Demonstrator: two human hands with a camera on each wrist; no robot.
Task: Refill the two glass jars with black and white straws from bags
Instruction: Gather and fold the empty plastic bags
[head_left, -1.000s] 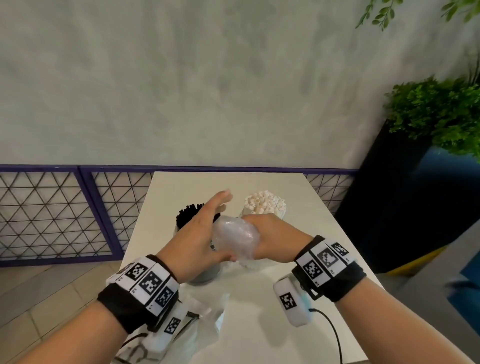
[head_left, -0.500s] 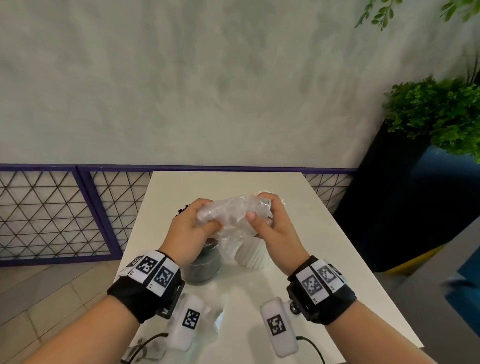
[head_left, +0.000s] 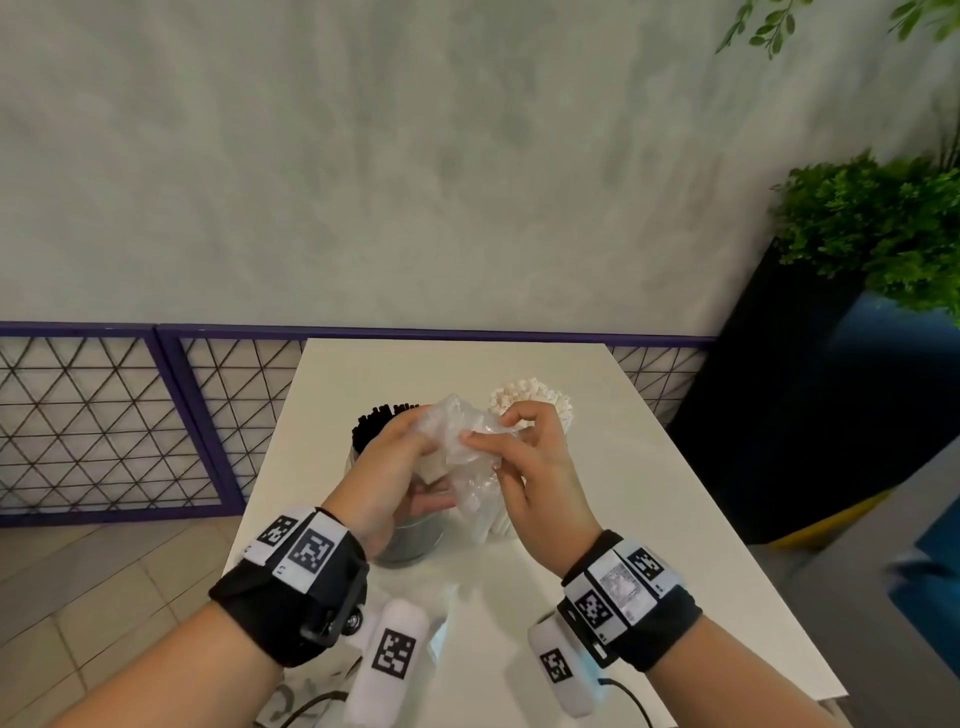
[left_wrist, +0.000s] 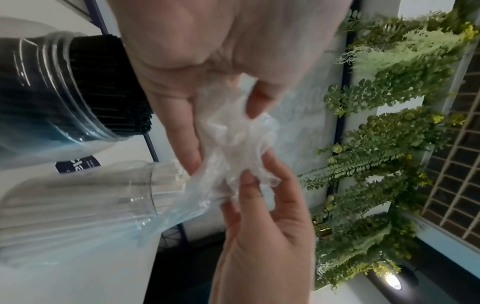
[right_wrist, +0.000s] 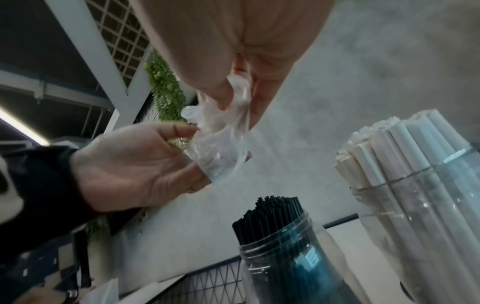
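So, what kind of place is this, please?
Probably a café or drinks counter area: two clear glass jars packed with thin black straws and white paper straws on a white table, beside a green plant wall.

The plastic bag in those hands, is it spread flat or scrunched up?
Scrunched up. Both hands pinch the clear plastic bag, wadded and wrinkled, above the two jars; no straws show inside it.

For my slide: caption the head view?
Both hands crumple an empty clear bag above two filled straw jars.

Black wristbands (head_left: 291, 597) with square-coded tags
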